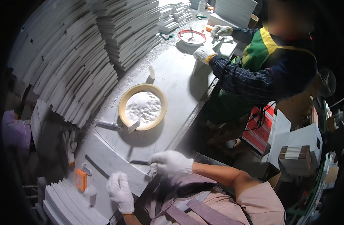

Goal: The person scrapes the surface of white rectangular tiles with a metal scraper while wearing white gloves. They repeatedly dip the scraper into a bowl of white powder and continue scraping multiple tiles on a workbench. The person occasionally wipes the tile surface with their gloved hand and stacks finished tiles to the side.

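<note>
My left hand, in a white knit glove, is curled beside the near edge of a pale marbled slab lying on the workbench. My right hand, also gloved, is closed at the slab's right corner. A small dark-looking edge shows under its fingers, too unclear to name. Whatever lies inside either hand is hidden. Beyond the slab stands a yellow basin of white powder or paste. A flat scraper leans over its near rim. Left of the basin lies a pale tube-like stick.
Tall stacks of slabs line the left side. An orange box and a small cup sit near left. Across the bench, a gloved co-worker handles a slab near a red-rimmed bowl. Cartons stand right.
</note>
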